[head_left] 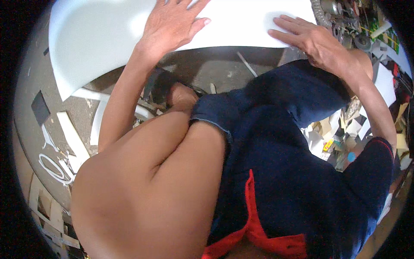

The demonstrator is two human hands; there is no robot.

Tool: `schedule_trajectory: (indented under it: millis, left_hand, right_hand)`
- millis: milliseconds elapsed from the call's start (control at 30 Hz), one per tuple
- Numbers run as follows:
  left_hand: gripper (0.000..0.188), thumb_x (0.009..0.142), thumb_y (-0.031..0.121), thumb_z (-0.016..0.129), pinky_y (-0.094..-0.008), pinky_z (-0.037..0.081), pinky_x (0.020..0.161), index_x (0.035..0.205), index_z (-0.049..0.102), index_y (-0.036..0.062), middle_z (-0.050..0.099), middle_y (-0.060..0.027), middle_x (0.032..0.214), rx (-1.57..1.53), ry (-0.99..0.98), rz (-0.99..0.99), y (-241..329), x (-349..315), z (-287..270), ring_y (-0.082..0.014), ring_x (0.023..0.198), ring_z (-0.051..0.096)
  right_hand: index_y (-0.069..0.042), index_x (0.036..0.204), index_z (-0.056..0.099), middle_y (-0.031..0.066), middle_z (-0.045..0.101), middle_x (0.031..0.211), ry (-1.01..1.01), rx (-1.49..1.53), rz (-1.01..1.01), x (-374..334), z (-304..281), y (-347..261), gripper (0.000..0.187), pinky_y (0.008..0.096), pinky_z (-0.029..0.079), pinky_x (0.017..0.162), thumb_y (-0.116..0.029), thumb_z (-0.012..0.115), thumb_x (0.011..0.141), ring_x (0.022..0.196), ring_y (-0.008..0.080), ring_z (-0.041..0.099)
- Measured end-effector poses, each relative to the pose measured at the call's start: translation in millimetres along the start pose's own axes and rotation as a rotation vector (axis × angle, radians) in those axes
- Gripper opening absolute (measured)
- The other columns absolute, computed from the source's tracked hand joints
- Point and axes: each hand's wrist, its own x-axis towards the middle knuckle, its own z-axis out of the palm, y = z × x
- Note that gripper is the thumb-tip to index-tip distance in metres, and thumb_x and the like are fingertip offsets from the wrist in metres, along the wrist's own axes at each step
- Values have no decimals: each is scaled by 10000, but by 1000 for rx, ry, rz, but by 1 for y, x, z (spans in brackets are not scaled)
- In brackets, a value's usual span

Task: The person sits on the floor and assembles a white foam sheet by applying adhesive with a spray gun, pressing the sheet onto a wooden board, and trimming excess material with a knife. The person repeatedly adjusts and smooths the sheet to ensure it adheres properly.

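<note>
A large white sheet (241,32) spans the top of the view, its near edge curving above the floor. My left hand (172,26) lies on the sheet left of the middle, fingers spread and the thumb pointing right; some fingertips run out of view at the top. Toward the sheet's right end, my right hand (304,36) rests with its fingers stretched out over the near edge. Neither hand grips anything. The left corner of the sheet hangs down toward the floor. Its far side is cut off by the top of the frame.
White offcut strips (71,136) and a looped white cord (56,170) lie on the grey floor (28,110) at left, near a dark flat piece (40,108). Mixed scraps (327,134) are heaped at right. Cluttered machine parts (340,23) stand at the far right. My bent legs fill the middle.
</note>
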Motion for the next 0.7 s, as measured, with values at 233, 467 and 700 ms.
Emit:
schedule_trajectory:
  millis: [233,467,700]
  left_hand:
    - [657,1027,444,485,-596,143,1248,1565,385,81,244,-206,1659,18,-33,-11,2,8,4,-429,1542,165]
    - [677,1002,470,530,-617,167,1229,1547,424,83,282,-228,1641,-87,96,24,26,39,17,-452,1529,193]
    - [704,980,515,566,-631,154,1224,1547,437,118,280,-232,1641,-102,106,-4,41,44,21,-459,1529,188]
  right_hand:
    - [-126,1493,503,191,492,1525,73,-85,-57,4,34,8,637,446,402,1195,21,512,873,1395,371,489]
    - [-136,1513,477,160,458,1558,-21,-130,-13,11,47,9,644,452,368,1222,5,509,886,1449,336,432]
    - [-163,1543,429,146,445,1568,-34,-168,-30,17,50,12,645,465,366,1219,-68,512,910,1465,315,416]
